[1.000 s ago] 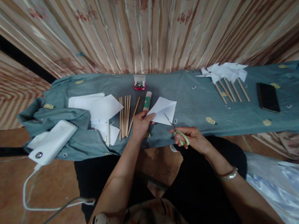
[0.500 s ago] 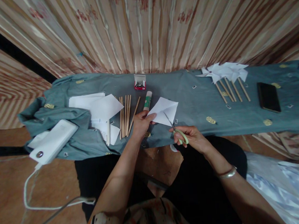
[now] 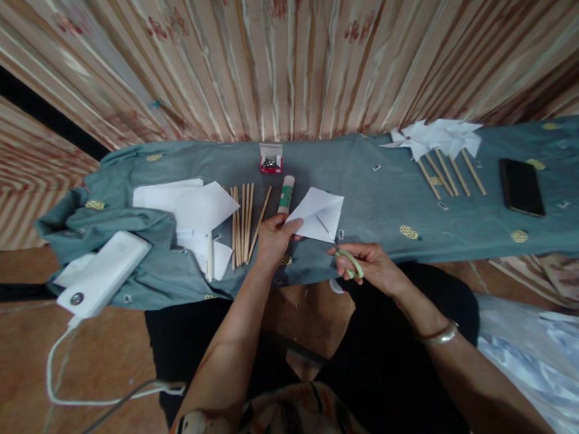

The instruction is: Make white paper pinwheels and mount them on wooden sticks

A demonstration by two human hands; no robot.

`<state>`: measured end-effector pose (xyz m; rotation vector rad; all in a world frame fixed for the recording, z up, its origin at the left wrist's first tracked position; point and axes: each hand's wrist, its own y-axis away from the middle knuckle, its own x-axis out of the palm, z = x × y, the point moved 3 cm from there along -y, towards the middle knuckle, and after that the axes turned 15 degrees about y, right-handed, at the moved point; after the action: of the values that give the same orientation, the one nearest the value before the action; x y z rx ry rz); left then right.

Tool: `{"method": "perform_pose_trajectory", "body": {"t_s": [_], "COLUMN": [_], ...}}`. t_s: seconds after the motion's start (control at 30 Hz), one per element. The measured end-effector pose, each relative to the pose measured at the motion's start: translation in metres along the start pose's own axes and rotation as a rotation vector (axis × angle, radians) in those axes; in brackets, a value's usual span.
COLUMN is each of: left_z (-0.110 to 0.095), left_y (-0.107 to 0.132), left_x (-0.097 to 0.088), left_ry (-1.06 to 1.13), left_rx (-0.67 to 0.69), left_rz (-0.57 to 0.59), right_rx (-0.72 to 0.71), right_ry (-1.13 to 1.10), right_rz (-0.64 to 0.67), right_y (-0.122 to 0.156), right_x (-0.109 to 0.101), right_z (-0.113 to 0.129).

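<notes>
My left hand (image 3: 274,238) pinches the left corner of a white paper square (image 3: 326,207), which lies tilted like a diamond over the cloth. My right hand (image 3: 368,264) is closed round the green handles of a pair of scissors (image 3: 352,263). The scissor blades reach onto the paper from its lower right edge toward the middle. Just beyond my left hand lies a glue stick (image 3: 286,194) with a green label. Several thin wooden sticks (image 3: 244,224) rest to the left of that hand.
White paper sheets (image 3: 183,202) and a white power bank (image 3: 103,275) with a cable lie at the left. A small red box (image 3: 270,161) holding metal pins stands at the back. Toward the right are several paper pinwheels (image 3: 434,142) on sticks and a black phone (image 3: 522,186).
Almost nothing differs. The paper's right corner has shifted very slightly, and both hands keep their places with the scissors still at the paper.
</notes>
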<state>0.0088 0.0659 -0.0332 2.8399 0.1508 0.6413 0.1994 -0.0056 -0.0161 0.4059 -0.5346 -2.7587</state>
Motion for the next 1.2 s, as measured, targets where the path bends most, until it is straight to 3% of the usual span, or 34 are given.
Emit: {"method": "perform_pose_trajectory", "body": {"t_s": [0.9, 1.07, 1.2], "left_z": [0.001, -0.001, -0.005], "left_y": [-0.001, 0.000, 0.000], "left_x": [0.000, 0.002, 0.000], "left_ry": [0.037, 0.081, 0.190], "left_rx": [-0.003, -0.013, -0.032], "left_rz": [0.002, -0.023, -0.081], "right_rx": [0.049, 0.041, 0.014], "right_ry": [-0.005, -0.006, 0.029], "right_rz": [-0.020, 0.071, 0.187], "right_y": [-0.001, 0.001, 0.016], "right_x": [0.001, -0.001, -0.019], "right_z": [0.001, 0.009, 0.015]}}
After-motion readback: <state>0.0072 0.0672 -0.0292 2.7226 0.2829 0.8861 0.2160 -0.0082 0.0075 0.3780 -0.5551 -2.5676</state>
